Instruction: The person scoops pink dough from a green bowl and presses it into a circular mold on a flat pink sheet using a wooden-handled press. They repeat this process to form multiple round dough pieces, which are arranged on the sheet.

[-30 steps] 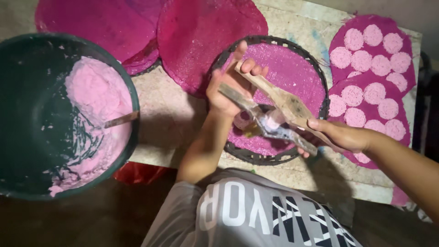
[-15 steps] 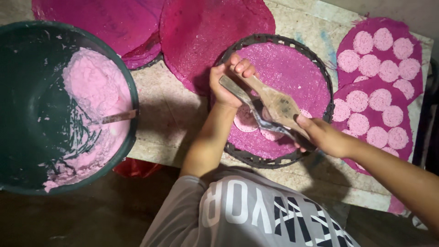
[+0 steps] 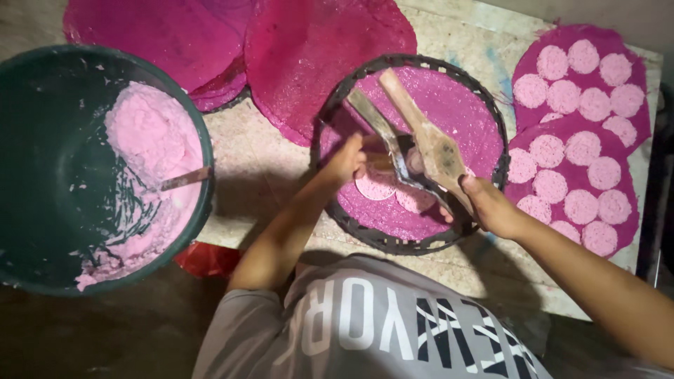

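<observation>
A wooden press (image 3: 428,144) with two long paddles and a metal ring mould hangs over a round woven tray (image 3: 335,210) lined with a magenta sheet. My right hand (image 3: 488,207) grips the press by its lower end. My left hand (image 3: 349,158) is closed with its fingers pinched at the middle of the press, beside the mould. Two flat pink discs (image 3: 382,188) lie on the sheet just under the mould. The press and my fingers partly hide them.
A dark green basin (image 3: 42,168) at left holds pink dough (image 3: 151,137) with a spoon handle (image 3: 186,179) sticking out. Bare magenta sheets (image 3: 309,49) lie at the back. At right, magenta sheets (image 3: 635,133) carry several pink discs. The table's front edge runs near my shirt.
My left hand slid down from the upper paddle to the mould. The press swung more upright over the tray, and my right hand shifted slightly right.
</observation>
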